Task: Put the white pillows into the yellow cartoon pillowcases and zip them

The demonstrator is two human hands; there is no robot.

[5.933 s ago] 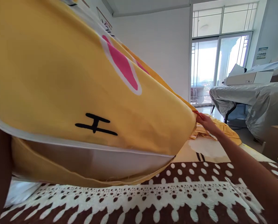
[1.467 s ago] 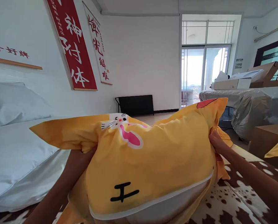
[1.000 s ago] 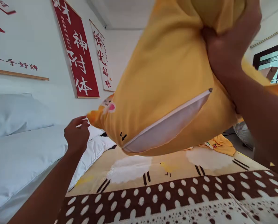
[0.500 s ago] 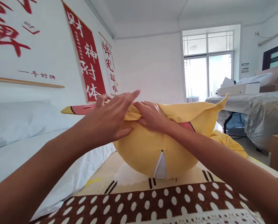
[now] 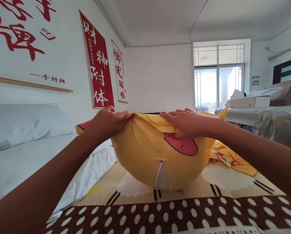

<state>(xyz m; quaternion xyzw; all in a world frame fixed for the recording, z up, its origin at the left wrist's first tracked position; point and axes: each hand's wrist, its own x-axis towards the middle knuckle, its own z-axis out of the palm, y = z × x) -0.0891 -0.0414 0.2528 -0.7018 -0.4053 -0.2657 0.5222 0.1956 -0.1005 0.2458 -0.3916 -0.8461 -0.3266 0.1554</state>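
Note:
A plump yellow pillow (image 5: 145,159) stands on the bed in front of me, its yellow cover printed with a pink oval (image 5: 183,145). Low on its near side the cover parts in a narrow slit, and white filling (image 5: 163,178) shows there. My left hand (image 5: 111,122) is closed on the folded upper edge of the cover, thumb and fingers pinching the cloth. Further right along the same edge, my right hand (image 5: 189,123) grips the fabric with fingers on top. Pointed corners of the cover stick out past both hands. What lies behind the raised edge is hidden.
White pillows (image 5: 25,130) line the left side. Beyond the pillow to the right lies crumpled yellow cloth (image 5: 233,159). A brown polka-dot blanket (image 5: 125,217) crosses the bed's near part. Plastic-covered furniture (image 5: 267,117) with cardboard boxes (image 5: 250,101) stands at the right.
My left hand went from raised, with fingers stretched, to gripping the cover's edge. My right hand moved right along the edge. More of the pink oval shows, and the view has shifted slightly.

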